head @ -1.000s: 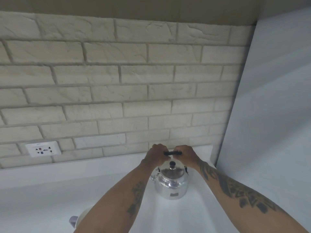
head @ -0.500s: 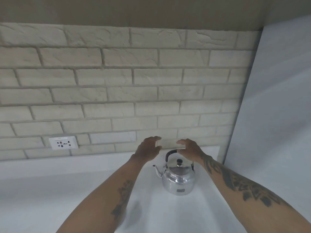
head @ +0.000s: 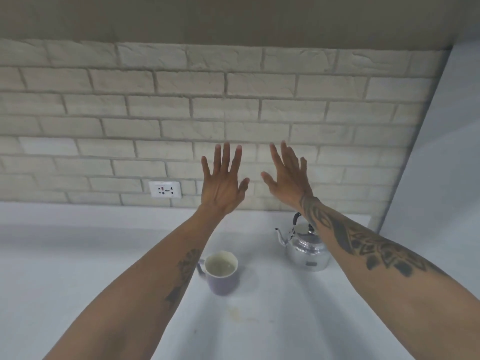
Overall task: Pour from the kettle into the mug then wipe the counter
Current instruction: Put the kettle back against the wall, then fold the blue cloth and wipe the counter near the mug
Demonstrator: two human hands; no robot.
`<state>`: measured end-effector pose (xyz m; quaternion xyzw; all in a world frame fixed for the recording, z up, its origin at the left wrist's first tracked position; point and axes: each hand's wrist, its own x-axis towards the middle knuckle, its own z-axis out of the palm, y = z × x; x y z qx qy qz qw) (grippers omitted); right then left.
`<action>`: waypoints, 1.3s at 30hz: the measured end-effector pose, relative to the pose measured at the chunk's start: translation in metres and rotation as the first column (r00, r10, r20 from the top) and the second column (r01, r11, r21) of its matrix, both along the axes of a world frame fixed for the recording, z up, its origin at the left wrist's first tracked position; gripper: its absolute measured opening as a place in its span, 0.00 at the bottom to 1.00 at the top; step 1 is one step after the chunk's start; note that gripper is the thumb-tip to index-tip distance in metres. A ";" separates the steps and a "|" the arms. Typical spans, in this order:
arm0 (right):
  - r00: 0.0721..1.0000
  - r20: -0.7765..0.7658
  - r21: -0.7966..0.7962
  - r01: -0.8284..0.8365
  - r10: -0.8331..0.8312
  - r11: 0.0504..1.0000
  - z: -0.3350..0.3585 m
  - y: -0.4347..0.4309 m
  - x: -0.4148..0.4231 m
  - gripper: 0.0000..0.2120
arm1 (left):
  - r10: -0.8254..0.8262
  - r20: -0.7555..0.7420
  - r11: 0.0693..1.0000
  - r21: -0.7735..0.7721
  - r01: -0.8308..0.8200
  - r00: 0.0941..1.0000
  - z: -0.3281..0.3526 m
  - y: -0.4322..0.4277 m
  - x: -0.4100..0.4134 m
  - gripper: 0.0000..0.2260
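A shiny metal kettle (head: pixel 305 252) with a black handle stands on the white counter (head: pixel 78 255) at the back right, spout to the left; my right forearm covers part of it. A lilac mug (head: pixel 222 278) with pale liquid inside stands left of the kettle, next to my left forearm. My left hand (head: pixel 223 181) and my right hand (head: pixel 287 175) are raised in front of the brick wall, fingers spread, holding nothing, well above both objects. A faint yellowish stain (head: pixel 237 314) marks the counter in front of the mug.
A cream brick wall (head: pixel 233 113) backs the counter, with a white socket plate (head: pixel 165 189) low on it, left of my hands. A plain white panel (head: pixel 441 178) closes the right side beside the kettle.
Both hands let go of the kettle's handle and rose with fingers spread. The view pulled back, bringing the mug fully into sight.
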<state>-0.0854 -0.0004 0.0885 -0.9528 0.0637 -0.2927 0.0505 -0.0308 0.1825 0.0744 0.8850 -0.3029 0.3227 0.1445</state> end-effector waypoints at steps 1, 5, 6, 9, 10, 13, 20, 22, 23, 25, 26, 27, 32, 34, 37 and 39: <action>1.000 -0.017 0.006 -0.018 0.018 1.000 -0.001 0.013 0.001 0.34 | 0.011 -0.012 1.000 0.004 -0.011 1.000 -0.003 0.014 -0.002 0.33; 0.991 -0.094 0.029 -0.095 0.098 0.995 -0.019 0.077 0.010 0.35 | 0.094 -0.090 0.995 0.033 -0.091 0.992 -0.027 0.082 -0.011 0.33; 0.986 -0.115 0.037 -0.117 0.120 0.992 -0.025 0.096 0.012 0.35 | 0.123 -0.115 0.992 0.046 -0.118 0.986 -0.036 0.102 -0.014 0.33; 0.967 -0.170 0.038 -0.187 0.190 0.982 -0.046 0.154 0.019 0.35 | 0.204 -0.238 0.979 0.048 -0.198 0.950 -0.064 0.164 -0.025 0.32; 0.958 -0.188 0.038 -0.214 0.217 0.976 -0.054 0.174 0.020 0.35 | 0.229 -0.288 0.973 0.042 -0.226 0.930 -0.075 0.185 -0.029 0.32; 0.921 -0.243 0.073 -0.296 0.304 0.953 -0.081 0.228 0.022 0.34 | 0.295 -0.421 0.949 0.025 -0.314 0.858 -0.108 0.239 -0.043 0.32; 0.819 -0.401 0.164 -0.377 0.411 0.912 -0.148 0.307 0.015 0.31 | 0.358 -0.647 0.910 0.081 -0.406 0.673 -0.170 0.294 -0.077 0.34; 0.778 -0.472 0.192 -0.369 0.415 0.909 -0.165 0.320 0.012 0.30 | 0.369 -0.704 0.902 0.112 -0.418 0.607 -0.183 0.297 -0.089 0.35; 0.752 -0.510 0.208 -0.364 0.418 0.908 -0.173 0.325 0.010 0.29 | 0.380 -0.717 0.895 0.127 -0.427 0.584 -0.188 0.298 -0.094 0.35; 0.697 -0.580 0.246 -0.344 0.422 0.906 -0.188 0.332 0.006 0.27 | 0.408 -0.726 0.885 0.165 -0.436 0.553 -0.196 0.297 -0.102 0.34; 0.668 -0.612 0.266 -0.329 0.422 0.906 -0.196 0.334 0.005 0.26 | 0.417 -0.736 0.883 0.189 -0.430 0.534 -0.199 0.296 -0.106 0.33; 0.643 -0.641 0.283 -0.309 0.419 0.908 -0.204 0.335 0.004 0.26 | 0.422 -0.752 0.882 0.211 -0.422 0.507 -0.202 0.294 -0.109 0.32; 0.610 -0.702 0.290 -0.225 0.367 0.930 -0.233 0.339 0.005 0.21 | 0.438 -0.812 0.858 0.250 -0.448 0.386 -0.215 0.284 -0.115 0.30; 0.639 -0.699 0.233 -0.222 0.321 0.947 -0.238 0.342 0.007 0.19 | 0.429 -0.825 0.857 0.243 -0.455 0.369 -0.218 0.284 -0.113 0.31; 0.675 -0.691 0.185 -0.178 0.257 0.966 -0.241 0.344 0.011 0.16 | 0.405 -0.861 0.858 0.242 -0.454 0.308 -0.218 0.285 -0.110 0.31; 0.684 -0.683 0.239 -0.125 0.258 0.963 -0.243 0.343 0.013 0.14 | 0.388 -0.884 0.856 0.242 -0.456 0.260 -0.218 0.286 -0.108 0.28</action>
